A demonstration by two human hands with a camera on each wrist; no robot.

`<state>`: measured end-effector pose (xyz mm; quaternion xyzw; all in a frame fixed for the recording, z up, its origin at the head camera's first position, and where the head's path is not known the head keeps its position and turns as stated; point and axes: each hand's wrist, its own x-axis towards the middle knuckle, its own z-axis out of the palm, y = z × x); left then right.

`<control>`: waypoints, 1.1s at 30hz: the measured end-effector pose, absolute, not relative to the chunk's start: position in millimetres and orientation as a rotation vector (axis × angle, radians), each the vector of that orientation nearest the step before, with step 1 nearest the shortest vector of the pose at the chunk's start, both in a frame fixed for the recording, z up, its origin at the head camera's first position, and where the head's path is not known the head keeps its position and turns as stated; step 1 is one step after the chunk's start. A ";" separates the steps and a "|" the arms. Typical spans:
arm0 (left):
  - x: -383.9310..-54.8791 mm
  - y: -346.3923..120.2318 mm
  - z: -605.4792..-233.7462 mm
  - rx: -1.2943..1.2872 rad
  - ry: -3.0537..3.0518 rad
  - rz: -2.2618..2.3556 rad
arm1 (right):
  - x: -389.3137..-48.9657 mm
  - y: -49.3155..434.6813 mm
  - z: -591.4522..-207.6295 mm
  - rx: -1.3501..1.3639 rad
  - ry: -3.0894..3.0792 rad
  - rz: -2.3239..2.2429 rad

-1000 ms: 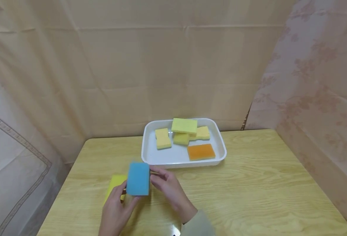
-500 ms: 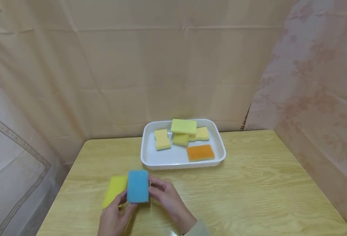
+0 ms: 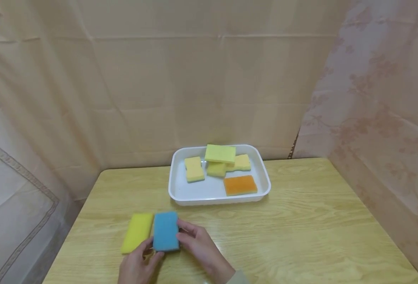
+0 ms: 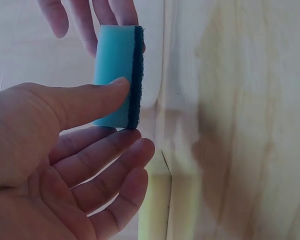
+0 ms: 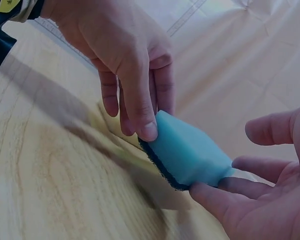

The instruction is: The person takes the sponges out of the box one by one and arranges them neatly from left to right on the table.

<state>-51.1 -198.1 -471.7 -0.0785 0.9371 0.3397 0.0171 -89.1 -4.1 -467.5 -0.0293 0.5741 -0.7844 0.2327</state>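
Observation:
A blue sponge [image 3: 165, 231] with a dark scouring pad on its underside is held foam side up, low over the table, just right of a yellow sponge [image 3: 137, 232]. My left hand [image 3: 137, 264] pinches its near left end between thumb and fingers; in the left wrist view the thumb [image 4: 97, 100] lies across the blue foam. From the other side, my right hand [image 3: 203, 248] touches the right edge with fairly straight fingers, also seen in the right wrist view. Whether the sponge's underside touches the table is hidden.
A white tray [image 3: 187, 198] stands at the back of the wooden table [image 3: 301, 221]. In it lie an orange sponge [image 3: 240, 185], a pale yellow sponge [image 3: 194, 169] at left, and a stack topped by a lime sponge [image 3: 220, 154]. A beige curtain [image 3: 194, 79] hangs behind.
Both hands have lowered the blue sponge toward the table and nearer the person, bringing it beside the yellow sponge, which now shows more fully.

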 end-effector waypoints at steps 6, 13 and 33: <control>-54.7 -197.1 -474.9 -0.270 2.883 1.044 | -90.1 -4.8 -470.4 -0.038 1.602 -2.089; -53.9 -195.9 -479.0 -0.240 2.912 1.019 | -88.5 -6.6 -473.3 -0.044 1.604 -2.091; -57.9 -198.8 -481.7 -0.145 2.784 0.860 | -85.5 -10.2 -479.4 -0.035 1.670 -2.030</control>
